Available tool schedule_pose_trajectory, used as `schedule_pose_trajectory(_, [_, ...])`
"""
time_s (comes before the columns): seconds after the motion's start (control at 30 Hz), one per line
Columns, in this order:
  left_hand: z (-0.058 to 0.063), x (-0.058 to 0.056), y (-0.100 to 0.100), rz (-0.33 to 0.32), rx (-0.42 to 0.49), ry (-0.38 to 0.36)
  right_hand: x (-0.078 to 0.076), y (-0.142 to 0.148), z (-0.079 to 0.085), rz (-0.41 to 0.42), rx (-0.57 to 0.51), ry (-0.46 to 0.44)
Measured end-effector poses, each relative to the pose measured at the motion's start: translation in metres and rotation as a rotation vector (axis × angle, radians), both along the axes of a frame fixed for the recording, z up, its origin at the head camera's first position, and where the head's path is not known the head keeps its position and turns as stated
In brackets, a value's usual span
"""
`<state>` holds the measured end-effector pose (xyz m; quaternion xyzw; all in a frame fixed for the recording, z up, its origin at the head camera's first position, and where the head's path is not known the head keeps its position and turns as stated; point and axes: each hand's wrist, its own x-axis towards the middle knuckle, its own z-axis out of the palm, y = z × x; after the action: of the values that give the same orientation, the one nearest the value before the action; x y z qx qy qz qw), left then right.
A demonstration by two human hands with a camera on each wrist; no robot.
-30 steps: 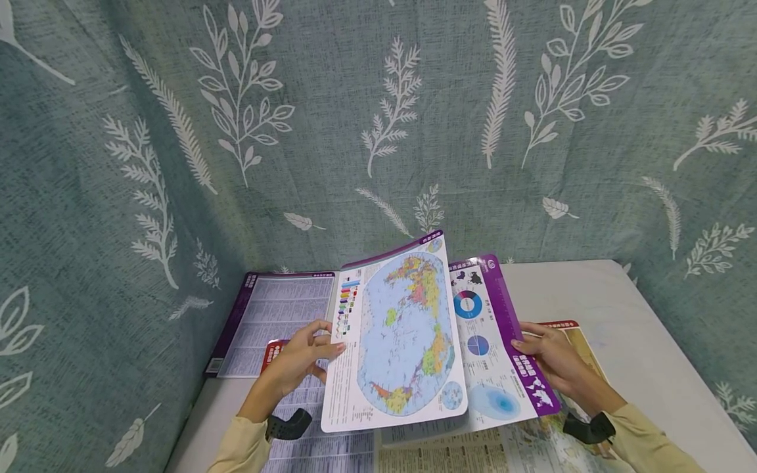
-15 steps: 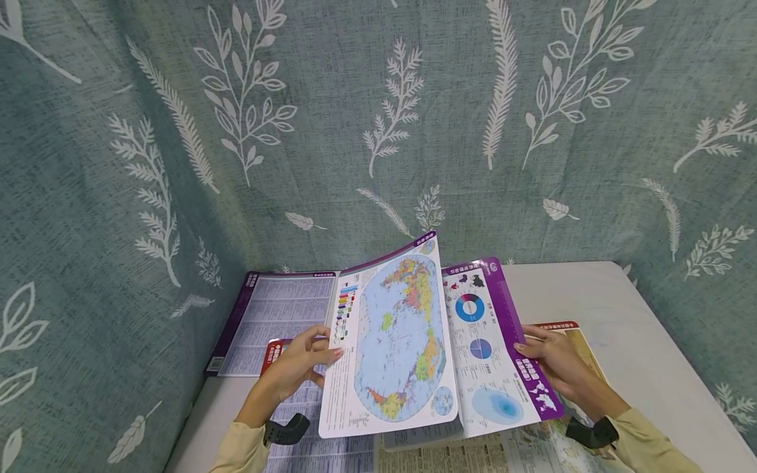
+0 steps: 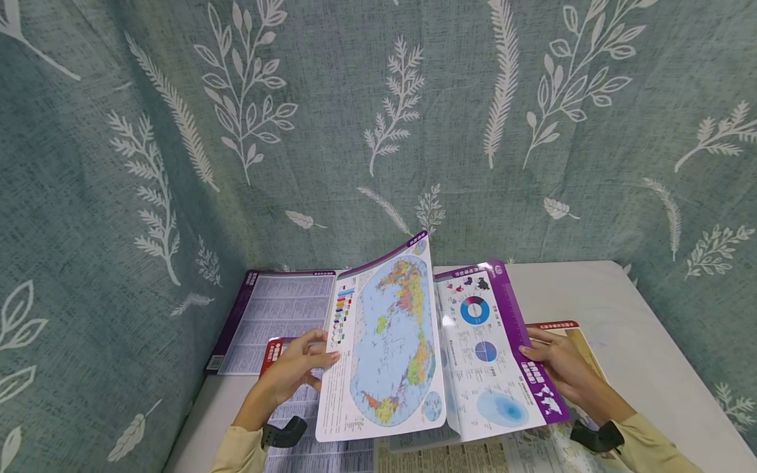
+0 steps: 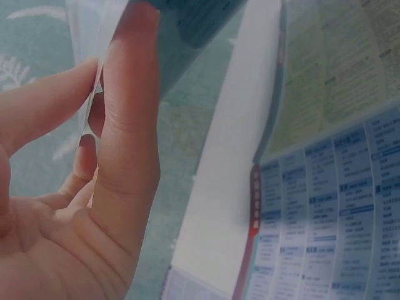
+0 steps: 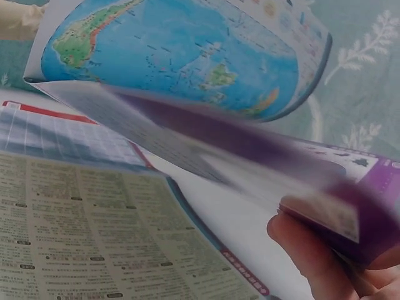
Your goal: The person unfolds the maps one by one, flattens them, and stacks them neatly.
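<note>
A folded world map point(image 3: 384, 341) with a purple border is held up above the table, partly unfolded. My left hand point(image 3: 296, 368) pinches the left edge of its front panel between thumb and fingers; the left wrist view shows the thin sheet point(image 4: 94, 94) between them. At the opposite side, my right hand point(image 3: 562, 364) grips the purple edge of the other panel point(image 3: 487, 355), which carries charts. In the right wrist view, the panel's underside point(image 5: 187, 144) is blurred and the fingers point(image 5: 312, 250) press against it from below.
Beneath lies an opened sheet with a red corner label point(image 3: 272, 351) and columns of small text point(image 3: 443, 460). A purple-edged text sheet point(image 3: 290, 309) lies at the back left of the white table point(image 3: 597, 295). Patterned green cloth point(image 3: 378, 131) hangs behind and at both sides.
The front panel has swung left and the two panels have spread further apart, baring more of the chart panel. My left hand has shifted slightly down, my right hand slightly right.
</note>
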<state>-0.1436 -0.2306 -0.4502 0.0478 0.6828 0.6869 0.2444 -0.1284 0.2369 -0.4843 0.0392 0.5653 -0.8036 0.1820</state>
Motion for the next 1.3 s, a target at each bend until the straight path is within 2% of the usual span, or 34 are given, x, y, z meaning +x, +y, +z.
schedule_pose_trajectory(0.53, [-0.002, 0.003, -0.006, 0.006, 0.020, -0.015, 0.002, 0.011, -0.005, -0.029, 0.005, -0.039])
schedule_pose_trajectory(0.83, [-0.004, 0.003, -0.009, 0.014, 0.015, -0.006, 0.006, 0.017, -0.011, -0.032, -0.045, -0.057])
schedule_pose_trajectory(1.07, [-0.003, 0.002, -0.010, 0.053, -0.001, -0.023, 0.007, 0.020, -0.015, -0.028, -0.089, -0.062])
schedule_pose_trajectory(1.3, [-0.005, 0.003, -0.013, 0.058, -0.003, -0.023, 0.008, 0.022, -0.017, -0.047, -0.089, -0.080])
